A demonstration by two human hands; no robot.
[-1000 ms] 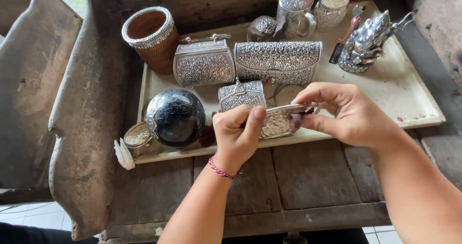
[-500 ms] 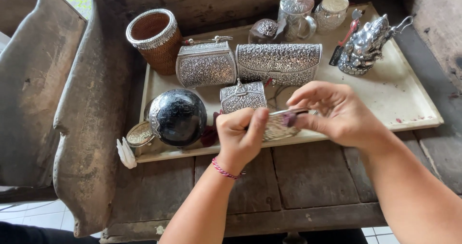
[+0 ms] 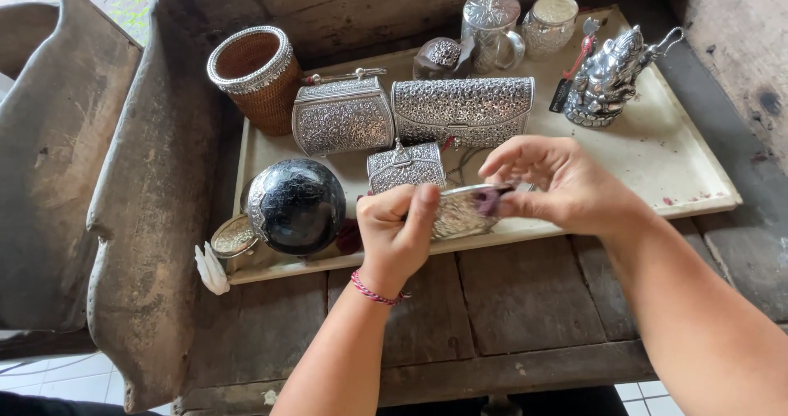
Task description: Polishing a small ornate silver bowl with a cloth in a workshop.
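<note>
Head view: both hands are holding a small silver box [image 3: 464,209] just above the near edge of the tray [image 3: 706,182]. The left hand [image 3: 400,234] is clamping its left end, thumb pressed on top. The right hand [image 3: 565,184] is pinching the right end with its fingertips. This looks like close handling or inspection; any turning calls for a firm two-handed hold. A dark ball [image 3: 295,205] is sitting just left.

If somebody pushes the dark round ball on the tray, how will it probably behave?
The ball is round, so it would probably roll. Its surface looks glossy, so perhaps slippery to grip. The tray has a low rim, which might stop it.
</note>
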